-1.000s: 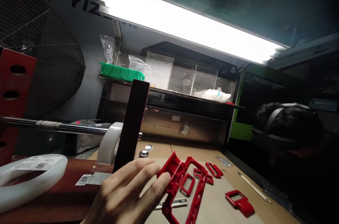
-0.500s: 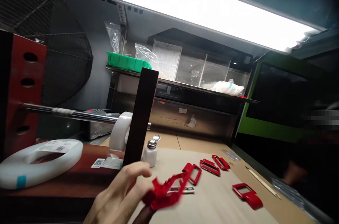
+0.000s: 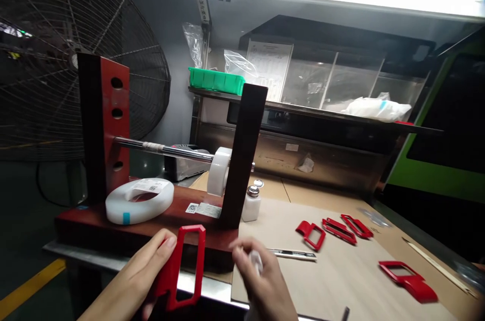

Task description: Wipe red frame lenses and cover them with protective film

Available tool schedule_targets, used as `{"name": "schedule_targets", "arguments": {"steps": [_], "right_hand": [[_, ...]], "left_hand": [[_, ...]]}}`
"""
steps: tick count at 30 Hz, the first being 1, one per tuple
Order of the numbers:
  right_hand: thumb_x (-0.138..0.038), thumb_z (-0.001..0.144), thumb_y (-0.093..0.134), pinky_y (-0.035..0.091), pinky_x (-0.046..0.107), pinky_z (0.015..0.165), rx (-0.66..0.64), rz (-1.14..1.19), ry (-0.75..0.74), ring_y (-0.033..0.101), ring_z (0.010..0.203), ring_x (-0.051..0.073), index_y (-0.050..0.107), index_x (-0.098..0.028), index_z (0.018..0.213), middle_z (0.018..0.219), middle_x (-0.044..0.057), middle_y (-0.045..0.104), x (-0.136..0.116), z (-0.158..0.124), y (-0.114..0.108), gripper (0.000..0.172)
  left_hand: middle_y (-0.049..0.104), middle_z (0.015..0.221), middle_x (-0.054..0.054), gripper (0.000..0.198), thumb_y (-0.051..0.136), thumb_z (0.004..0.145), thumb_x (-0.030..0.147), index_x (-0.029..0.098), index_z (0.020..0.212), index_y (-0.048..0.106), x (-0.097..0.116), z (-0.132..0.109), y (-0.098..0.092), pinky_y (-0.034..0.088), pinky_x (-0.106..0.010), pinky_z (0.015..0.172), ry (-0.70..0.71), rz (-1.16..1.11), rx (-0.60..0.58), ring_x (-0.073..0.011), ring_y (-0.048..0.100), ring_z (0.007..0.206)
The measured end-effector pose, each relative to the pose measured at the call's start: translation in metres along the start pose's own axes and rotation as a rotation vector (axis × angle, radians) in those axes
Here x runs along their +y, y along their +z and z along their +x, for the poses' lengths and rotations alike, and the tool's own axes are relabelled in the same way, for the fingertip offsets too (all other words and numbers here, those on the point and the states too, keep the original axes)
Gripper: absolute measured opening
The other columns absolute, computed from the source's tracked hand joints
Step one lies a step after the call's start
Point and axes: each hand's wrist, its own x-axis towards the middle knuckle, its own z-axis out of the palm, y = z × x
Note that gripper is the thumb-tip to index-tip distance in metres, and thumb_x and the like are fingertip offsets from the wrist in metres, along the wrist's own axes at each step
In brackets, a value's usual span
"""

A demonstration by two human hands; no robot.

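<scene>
A red plastic frame part (image 3: 200, 265) is held upright by my left hand (image 3: 146, 265), whose thumb presses on its left side. To the right, my right hand (image 3: 261, 275) is curled around something whitish that is blurred by motion. Several similar red parts lie on the brown paper, among them one with a curved end (image 3: 413, 280) at the right. A cutter knife (image 3: 293, 255) rests just beyond my right hand. Behind it stands a white bottle (image 3: 251, 204) with a metal cap.
A dark red wooden stand (image 3: 121, 237) holds a metal rod with a white roll (image 3: 219, 172). On its base lies a larger roll (image 3: 113, 204). A big fan (image 3: 125, 58) is at the left. A green bin (image 3: 215, 81) sits on the shelf.
The view has turned left. The red part, earlier blurred near my hands, is now upright in my left hand. My right hand now shows separately, to the right of it.
</scene>
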Motion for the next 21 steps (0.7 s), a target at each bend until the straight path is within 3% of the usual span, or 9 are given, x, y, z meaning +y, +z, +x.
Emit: {"name": "schedule_targets", "arguments": {"steps": [3, 7, 16, 21], "right_hand": [[-0.055, 0.08, 0.061, 0.028, 0.022, 0.042, 0.075, -0.047, -0.049, 0.035, 0.048, 0.009, 0.064, -0.017, 0.086, 0.056, -0.005, 0.045, -0.013, 0.042, 0.012, 0.039], [-0.054, 0.077, 0.063, 0.023, 0.022, 0.04, 0.053, -0.03, -0.071, 0.029, 0.044, 0.008, 0.066, -0.015, 0.085, 0.052, -0.006, 0.04, -0.018, 0.07, 0.025, 0.04], [-0.045, 0.076, 0.064, 0.025, 0.022, 0.044, 0.089, 0.046, -0.081, 0.027, 0.045, 0.008, 0.061, -0.017, 0.074, 0.049, -0.009, 0.035, -0.008, 0.078, 0.037, 0.028], [-0.045, 0.076, 0.064, 0.021, 0.022, 0.042, 0.099, 0.063, -0.064, 0.023, 0.044, 0.007, 0.054, -0.019, 0.068, 0.049, -0.01, 0.031, -0.008, 0.068, 0.038, 0.029]], "left_hand": [[0.04, 0.048, 0.008, 0.032, 0.049, 0.079, 0.055, 0.024, 0.072, 0.045, 0.01, 0.006, -0.006, 0.027, -0.021, 0.039, 0.049, -0.022, -0.108, -0.0092, 0.033, 0.039], [0.041, 0.05, 0.007, 0.035, 0.05, 0.076, 0.058, 0.024, 0.07, 0.045, 0.021, 0.012, -0.009, 0.025, -0.02, 0.037, 0.064, 0.001, -0.055, -0.0115, 0.038, 0.043], [0.037, 0.048, 0.008, 0.043, 0.043, 0.079, 0.065, 0.024, 0.067, 0.039, 0.025, 0.026, -0.012, 0.021, -0.02, 0.037, 0.096, 0.041, -0.057, -0.0104, 0.035, 0.04], [0.036, 0.049, 0.008, 0.036, 0.046, 0.077, 0.061, 0.025, 0.073, 0.045, 0.029, 0.031, -0.008, 0.021, -0.021, 0.037, 0.086, 0.049, -0.027, -0.011, 0.033, 0.039]]}}
